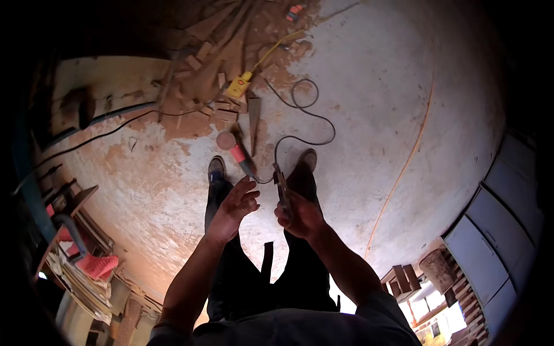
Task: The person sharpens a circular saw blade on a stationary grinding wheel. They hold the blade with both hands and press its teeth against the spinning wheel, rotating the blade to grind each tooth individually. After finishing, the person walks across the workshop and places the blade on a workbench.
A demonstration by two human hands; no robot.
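My right hand is closed around a long, narrow, dark tool, which points away from me; its exact kind is too dim to make out. My left hand is held up at about the same height, a little apart from the tool, with its fingers loosely spread and nothing visible in them. Beyond my hands, a red and black angle grinder with a round disc lies on the floor between my feet. Its dark cord loops across the floor.
Wood offcuts and sawdust cover the floor ahead, around a yellow socket box. An orange cord runs along the right side. Grey cabinets stand at right. At left, stacked boards and a red cloth crowd the edge.
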